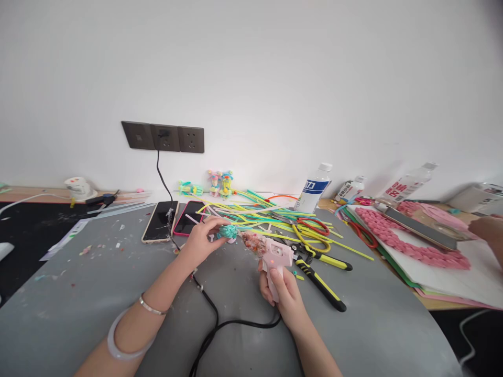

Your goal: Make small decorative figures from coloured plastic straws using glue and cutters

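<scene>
Currently, a fuzzy teal piece (227,232) and a pink glue gun (277,254) sit tip to tip over a grey table (365,340).
From the left, a pale-edged phone (160,223) lies beside a pink-edged phone (187,220); then the left hand (202,242) pinches the teal piece between thumb and fingers, just beside the gun's crusted nozzle, whether touching I cannot tell. The right hand (283,293) wraps round the gun's handle, with black-and-yellow pliers (321,284) lying open just to its right.
</scene>
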### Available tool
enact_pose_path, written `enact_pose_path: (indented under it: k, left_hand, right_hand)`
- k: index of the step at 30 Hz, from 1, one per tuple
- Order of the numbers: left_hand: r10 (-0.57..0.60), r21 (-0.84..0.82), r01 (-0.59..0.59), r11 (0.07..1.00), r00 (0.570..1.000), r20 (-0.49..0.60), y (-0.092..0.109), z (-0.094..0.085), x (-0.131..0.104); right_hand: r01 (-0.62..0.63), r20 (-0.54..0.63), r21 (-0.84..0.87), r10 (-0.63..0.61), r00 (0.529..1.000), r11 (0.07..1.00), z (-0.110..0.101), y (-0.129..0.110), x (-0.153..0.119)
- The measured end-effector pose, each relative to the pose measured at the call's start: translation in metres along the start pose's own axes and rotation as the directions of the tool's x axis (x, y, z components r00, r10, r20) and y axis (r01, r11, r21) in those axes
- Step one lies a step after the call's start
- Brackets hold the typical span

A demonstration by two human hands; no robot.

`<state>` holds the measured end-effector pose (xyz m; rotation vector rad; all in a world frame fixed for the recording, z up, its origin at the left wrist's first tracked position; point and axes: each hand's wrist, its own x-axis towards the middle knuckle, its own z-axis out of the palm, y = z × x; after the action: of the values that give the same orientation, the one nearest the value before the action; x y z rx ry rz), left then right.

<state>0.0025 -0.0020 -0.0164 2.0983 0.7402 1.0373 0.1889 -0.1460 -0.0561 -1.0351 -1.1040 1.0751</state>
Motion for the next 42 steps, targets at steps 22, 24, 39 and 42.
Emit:
enact_pose_path:
  k: [22,24,39,42]
  left_hand:
    - [0.040,0.007,-0.040,0.999,0.999,-0.011,-0.0055,0.0017,0.0002]
    - [0.026,-0.008,-0.026,1.000,1.000,-0.017,-0.0053,0.0019,0.0001]
    - [-0.002,-0.037,0.001,0.999,1.000,-0.020,0.0001,0.0007,0.0003]
    - [-0.005,-0.039,0.004,0.999,1.000,-0.025,-0.0002,0.0005,0.0000]
  right_hand:
    - [0.032,0.089,-0.152,-0.019,0.996,0.988,-0.0057,0.0038,-0.0031]
    - [0.036,0.093,-0.152,-0.022,0.995,0.988,-0.0056,0.0036,-0.0028]
    - [0.015,0.057,-0.105,-0.009,0.998,0.994,-0.0013,0.0000,-0.0013]
    - [0.025,0.042,-0.105,-0.020,0.999,0.994,-0.0004,-0.0010,-0.0013]
